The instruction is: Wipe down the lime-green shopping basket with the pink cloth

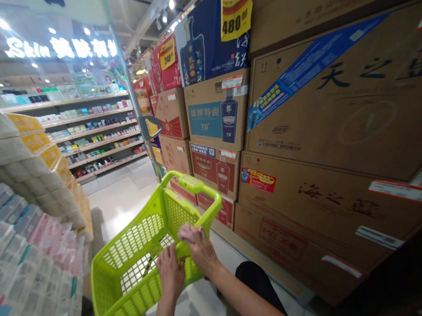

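Note:
A lime-green plastic shopping cart (pixel 127 315) with a perforated basket stands right in front of me, turned at an angle. My left hand (pixel 170 270) has its fingers curled over the near rim of the basket. Just to its right, my right hand (pixel 202 249) is closed on a crumpled pink cloth (pixel 189 232) and rests against the same side of the cart. The raised green handle (pixel 193 182) rises beyond both hands, with neither on it. Through the basket's mesh floor the pale tiles show.
Stacked cardboard cartons (pixel 305 118) with price tags wall off the right side. Wrapped paper packs (pixel 34 161) and plastic-wrapped packages (pixel 26 268) are piled on the left. A metal pole (pixel 131 86) stands ahead. Beyond the tiled aisle (pixel 124 197) are stocked shelves (pixel 95 129).

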Demonstrator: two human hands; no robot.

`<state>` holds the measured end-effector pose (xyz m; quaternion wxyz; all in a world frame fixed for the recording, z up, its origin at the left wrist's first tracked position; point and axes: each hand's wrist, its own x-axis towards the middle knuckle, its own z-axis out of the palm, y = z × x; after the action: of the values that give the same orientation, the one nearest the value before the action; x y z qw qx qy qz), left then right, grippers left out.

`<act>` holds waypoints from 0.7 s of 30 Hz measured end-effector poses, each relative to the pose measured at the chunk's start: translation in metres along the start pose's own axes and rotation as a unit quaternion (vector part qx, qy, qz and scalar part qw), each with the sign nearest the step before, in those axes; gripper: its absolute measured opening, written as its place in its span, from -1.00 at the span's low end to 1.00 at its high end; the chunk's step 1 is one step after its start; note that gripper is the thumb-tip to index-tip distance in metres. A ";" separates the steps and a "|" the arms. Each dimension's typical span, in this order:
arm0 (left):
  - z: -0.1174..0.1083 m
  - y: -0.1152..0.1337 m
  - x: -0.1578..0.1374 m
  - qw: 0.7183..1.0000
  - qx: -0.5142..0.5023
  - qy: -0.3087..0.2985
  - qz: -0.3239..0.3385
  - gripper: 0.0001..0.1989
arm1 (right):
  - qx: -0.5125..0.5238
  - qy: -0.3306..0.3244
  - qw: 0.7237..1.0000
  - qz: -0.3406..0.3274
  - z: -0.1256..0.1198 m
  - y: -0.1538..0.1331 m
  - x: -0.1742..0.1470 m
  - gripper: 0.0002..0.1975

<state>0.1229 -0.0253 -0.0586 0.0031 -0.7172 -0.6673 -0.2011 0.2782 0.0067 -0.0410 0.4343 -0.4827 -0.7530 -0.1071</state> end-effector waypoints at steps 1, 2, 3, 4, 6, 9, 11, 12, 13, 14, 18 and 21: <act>-0.002 -0.008 -0.006 1.000 0.018 0.006 -0.018 -0.59 | -0.002 0.012 1.000 0.025 -0.006 0.010 0.003 -0.47; -0.005 -0.015 -0.011 0.999 0.035 0.011 -0.034 -0.62 | -0.007 0.035 0.997 0.064 -0.013 0.021 0.008 -0.48; -0.008 -0.020 -0.016 0.998 0.049 0.016 -0.046 -0.64 | -0.015 0.065 0.992 0.107 -0.018 0.030 0.013 -0.50; -0.010 -0.023 -0.020 0.996 0.061 0.020 -0.054 -0.65 | -0.023 0.093 0.985 0.147 -0.021 0.035 0.016 -0.51; -0.011 -0.022 -0.024 0.994 0.080 0.025 -0.065 -0.67 | -0.037 0.111 0.977 0.179 -0.015 0.027 0.012 -0.52; -0.008 -0.012 -0.026 0.992 0.099 0.035 -0.076 -0.69 | -0.032 0.046 0.993 0.103 0.013 -0.020 -0.017 -0.49; -0.006 -0.008 -0.027 0.992 0.099 0.033 -0.067 -0.68 | -0.004 -0.001 0.999 0.034 0.028 -0.048 -0.034 -0.51; -0.006 -0.008 -0.029 0.993 0.095 0.030 -0.057 -0.67 | 0.010 -0.017 1.000 0.012 0.031 -0.055 -0.038 -0.51; -0.007 -0.010 -0.031 0.995 0.090 0.029 -0.045 -0.66 | 0.022 -0.024 0.999 0.006 0.030 -0.055 -0.036 -0.51; -0.009 -0.012 -0.033 0.996 0.084 0.028 -0.033 -0.64 | 0.028 -0.021 0.999 0.018 0.026 -0.050 -0.031 -0.51; -0.012 -0.017 -0.036 0.997 0.076 0.029 -0.009 -0.62 | 0.005 0.043 0.989 0.142 0.007 -0.013 -0.007 -0.58; -0.009 -0.012 -0.027 0.995 0.091 0.021 -0.036 -0.66 | 0.004 0.047 0.990 0.136 0.014 -0.019 -0.019 -0.55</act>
<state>0.1081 -0.0525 -0.0620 0.0752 -0.6851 -0.7080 -0.1539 0.2579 -0.0075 -0.0586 0.4815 -0.5733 -0.6596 -0.0667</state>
